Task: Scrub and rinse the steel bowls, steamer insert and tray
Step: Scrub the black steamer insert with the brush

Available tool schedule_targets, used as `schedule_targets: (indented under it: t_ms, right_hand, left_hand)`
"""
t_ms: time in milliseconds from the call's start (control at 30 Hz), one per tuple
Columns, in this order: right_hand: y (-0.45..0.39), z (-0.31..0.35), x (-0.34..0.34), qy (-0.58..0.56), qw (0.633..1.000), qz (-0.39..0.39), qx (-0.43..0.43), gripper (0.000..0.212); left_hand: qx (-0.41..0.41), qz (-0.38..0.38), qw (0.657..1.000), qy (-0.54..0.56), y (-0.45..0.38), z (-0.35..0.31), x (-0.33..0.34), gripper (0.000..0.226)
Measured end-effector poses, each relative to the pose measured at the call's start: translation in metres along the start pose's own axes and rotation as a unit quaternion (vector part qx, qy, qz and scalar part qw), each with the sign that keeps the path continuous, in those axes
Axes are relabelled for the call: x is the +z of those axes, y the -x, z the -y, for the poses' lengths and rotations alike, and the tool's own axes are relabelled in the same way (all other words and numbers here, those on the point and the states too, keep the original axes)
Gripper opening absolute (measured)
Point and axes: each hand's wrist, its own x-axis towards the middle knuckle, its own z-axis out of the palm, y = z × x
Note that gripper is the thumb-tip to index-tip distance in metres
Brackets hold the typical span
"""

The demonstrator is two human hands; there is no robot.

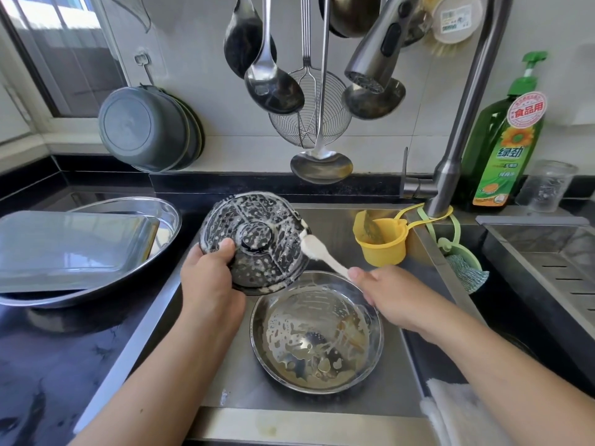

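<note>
Steamer insert [257, 239], perforated sudsy steel dome, in left grip [209, 272], right grip [386, 294] pinching white brush [322, 255]

White tiled wall [206, 59] behind a black countertop [48, 365] — daylight enters through 1 window [58, 49] at left.

In the sink [225, 375], the steamer insert [257, 239] sits behind the bowl [317, 333]; tray [74, 246] lies left.

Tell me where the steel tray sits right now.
In the head view the steel tray lies upside down in a wide steel bowl on the counter, left of the sink.
</note>
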Motion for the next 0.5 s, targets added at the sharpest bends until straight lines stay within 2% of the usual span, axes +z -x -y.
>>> schedule_targets:
  t_ms: [67, 200, 267, 500]
  right_hand:
    - [0.001, 0.001, 0.000, -0.004, 1.000, -0.016, -0.005, 0.055]
    - [0.009, 0.003, 0.014, 0.028, 0.996, 0.080, 0.002, 0.054]
    - [0.009, 0.003, 0.019, 0.048, 0.995, 0.093, -0.007, 0.054]
    - [0.000, -0.001, -0.001, -0.040, 0.998, -0.038, 0.018, 0.054]
  left_hand:
    - [-0.005, 0.001, 1.000, 0.001, 0.001, 0.000, -0.001, 0.026]
    - [0.004, -0.016, 1.000, 0.000, -0.002, 0.000, -0.003, 0.025]
    - [0.004, -0.019, 1.000, 0.000, -0.002, 0.000, -0.003, 0.024]
    - [-0.003, 0.016, 1.000, -0.012, 0.005, 0.000, 0.001, 0.026]
